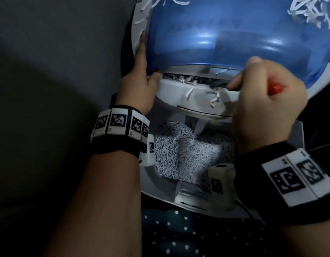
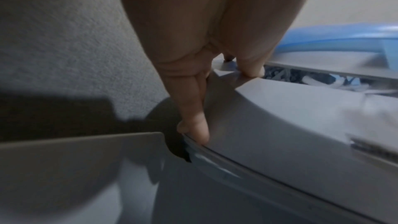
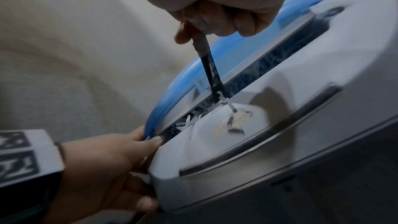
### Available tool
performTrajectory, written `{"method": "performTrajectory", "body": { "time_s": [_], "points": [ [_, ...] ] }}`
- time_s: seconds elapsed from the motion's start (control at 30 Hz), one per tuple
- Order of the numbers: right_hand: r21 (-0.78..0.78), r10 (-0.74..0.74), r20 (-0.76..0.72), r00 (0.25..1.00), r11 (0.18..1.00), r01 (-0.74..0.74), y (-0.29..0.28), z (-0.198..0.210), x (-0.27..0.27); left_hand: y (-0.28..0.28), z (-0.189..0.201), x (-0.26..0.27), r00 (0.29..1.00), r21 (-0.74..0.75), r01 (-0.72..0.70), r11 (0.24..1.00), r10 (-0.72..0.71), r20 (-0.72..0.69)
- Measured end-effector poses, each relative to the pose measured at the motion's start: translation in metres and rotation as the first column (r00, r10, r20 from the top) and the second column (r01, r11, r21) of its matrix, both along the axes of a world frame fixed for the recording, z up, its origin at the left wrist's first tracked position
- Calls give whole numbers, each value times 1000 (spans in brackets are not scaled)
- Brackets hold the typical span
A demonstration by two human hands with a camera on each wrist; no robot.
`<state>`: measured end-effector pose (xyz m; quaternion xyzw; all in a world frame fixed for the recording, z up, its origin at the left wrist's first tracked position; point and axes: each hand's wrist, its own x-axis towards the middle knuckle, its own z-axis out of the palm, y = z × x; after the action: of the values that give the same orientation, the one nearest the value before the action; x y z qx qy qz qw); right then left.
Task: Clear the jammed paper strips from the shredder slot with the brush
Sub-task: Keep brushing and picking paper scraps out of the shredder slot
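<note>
The white shredder head (image 1: 179, 93) with its blue cover (image 1: 234, 34) is tilted up over the bin. My left hand (image 1: 140, 84) grips its left edge, thumb (image 2: 252, 72) at the slot's left end, fingers (image 2: 193, 125) along the rim. My right hand (image 1: 262, 101) holds the red-handled brush (image 1: 275, 88) in a fist. In the right wrist view the brush's dark shaft (image 3: 210, 67) reaches into the slot (image 3: 258, 74). Jammed paper strips (image 1: 186, 79) fill the slot, and a few strips (image 3: 189, 122) hang over its lip.
Below the head stands the open white bin (image 1: 160, 190), holding a heap of shredded paper (image 1: 179, 151). Loose strips (image 1: 308, 10) lie on the blue cover's far corners. Dark grey carpet (image 1: 58, 71) lies to the left, dotted fabric (image 1: 179, 229) at the bottom.
</note>
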<state>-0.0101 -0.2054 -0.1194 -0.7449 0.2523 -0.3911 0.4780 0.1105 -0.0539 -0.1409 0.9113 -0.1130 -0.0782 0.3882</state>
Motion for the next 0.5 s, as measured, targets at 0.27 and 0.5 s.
{"method": "performTrajectory", "body": {
  "time_s": [0.27, 0.5],
  "points": [
    [-82, 167, -273, 948, 977, -195, 11, -32, 4, -1, -1, 0, 1000, 9, -15, 1000, 15, 13],
    [366, 83, 27, 996, 927, -87, -3, -22, 12, -1, -1, 0, 1000, 19, -5, 1000, 4, 26]
  ]
}}
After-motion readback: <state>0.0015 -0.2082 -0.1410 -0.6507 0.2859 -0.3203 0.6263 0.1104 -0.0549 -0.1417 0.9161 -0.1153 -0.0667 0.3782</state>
